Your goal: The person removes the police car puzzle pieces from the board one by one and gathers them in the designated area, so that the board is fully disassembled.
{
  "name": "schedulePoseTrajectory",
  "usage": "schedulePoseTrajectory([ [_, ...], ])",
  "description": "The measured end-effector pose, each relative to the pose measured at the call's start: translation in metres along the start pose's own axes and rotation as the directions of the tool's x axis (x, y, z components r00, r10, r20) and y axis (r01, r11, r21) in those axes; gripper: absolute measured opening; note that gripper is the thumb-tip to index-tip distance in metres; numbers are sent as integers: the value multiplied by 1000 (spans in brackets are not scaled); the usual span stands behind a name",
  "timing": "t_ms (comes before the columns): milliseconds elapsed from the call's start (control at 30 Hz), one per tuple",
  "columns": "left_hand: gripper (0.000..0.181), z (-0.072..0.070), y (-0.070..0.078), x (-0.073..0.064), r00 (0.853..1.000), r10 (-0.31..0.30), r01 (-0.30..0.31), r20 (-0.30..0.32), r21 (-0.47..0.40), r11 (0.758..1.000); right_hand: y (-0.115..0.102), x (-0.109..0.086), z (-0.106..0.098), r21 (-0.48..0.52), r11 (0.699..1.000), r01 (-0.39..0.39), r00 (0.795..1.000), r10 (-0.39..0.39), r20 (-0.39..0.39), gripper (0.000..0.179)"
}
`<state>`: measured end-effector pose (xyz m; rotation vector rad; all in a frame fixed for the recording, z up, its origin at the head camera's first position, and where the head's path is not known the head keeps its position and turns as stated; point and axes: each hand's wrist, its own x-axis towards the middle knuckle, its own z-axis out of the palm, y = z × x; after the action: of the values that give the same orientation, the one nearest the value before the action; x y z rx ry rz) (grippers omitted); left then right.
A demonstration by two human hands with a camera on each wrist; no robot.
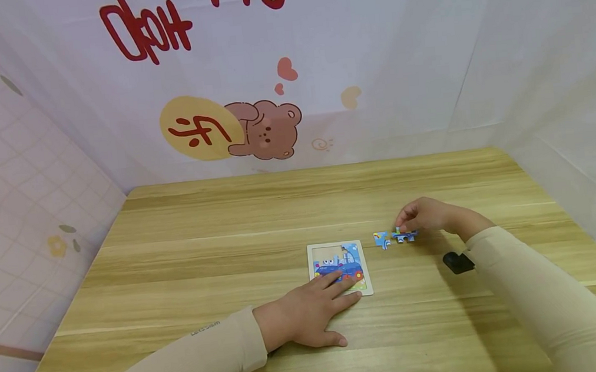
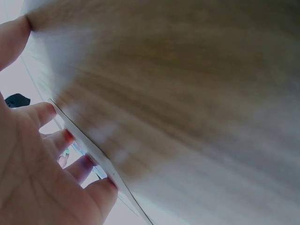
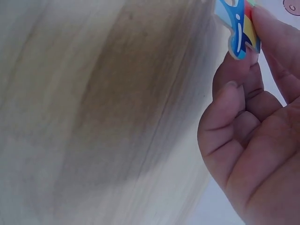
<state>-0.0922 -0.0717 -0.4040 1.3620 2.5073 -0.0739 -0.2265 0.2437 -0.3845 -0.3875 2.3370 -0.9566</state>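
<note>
A square jigsaw puzzle in a white-rimmed tray (image 1: 369, 283) lies on the table, showing a blue cartoon vehicle. Its upper left part is bare of pieces. My left hand (image 1: 314, 311) rests flat, fingers spread over the puzzle's lower part, with the thumb on the wood. In the left wrist view those fingertips (image 2: 107, 185) meet the tray's edge. To the right of the tray my right hand (image 1: 428, 215) pinches a blue puzzle piece (image 1: 405, 236). The right wrist view shows this piece (image 3: 240, 28) between thumb and fingers, with yellow and red on it.
A loose blue puzzle piece (image 1: 381, 239) lies between the tray and my right hand. A black device (image 1: 458, 262) sits under the right wrist. Behind the wooden table (image 1: 215, 217) hangs a white printed cloth (image 1: 396, 35), with more cloth at both sides.
</note>
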Motion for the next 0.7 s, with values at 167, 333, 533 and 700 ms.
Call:
schedulePoseTrajectory([
  [167,75,0,0,0,1000,-1,1,5,1,1000,3,0,2,-7,999,31,999,-31,9,17],
  [333,76,1,0,1,1000,-3,3,5,6,1000,5,1,3,-42,998,55,998,-55,-1,14],
  [533,77,2,0,1,1000,-3,3,0,22,1000,2,0,6,-105,991,84,996,-87,-19,12],
  [700,77,3,-1,1,1000,1,0,-7,30,1000,2,1,8,-142,986,90,995,-96,-35,10],
])
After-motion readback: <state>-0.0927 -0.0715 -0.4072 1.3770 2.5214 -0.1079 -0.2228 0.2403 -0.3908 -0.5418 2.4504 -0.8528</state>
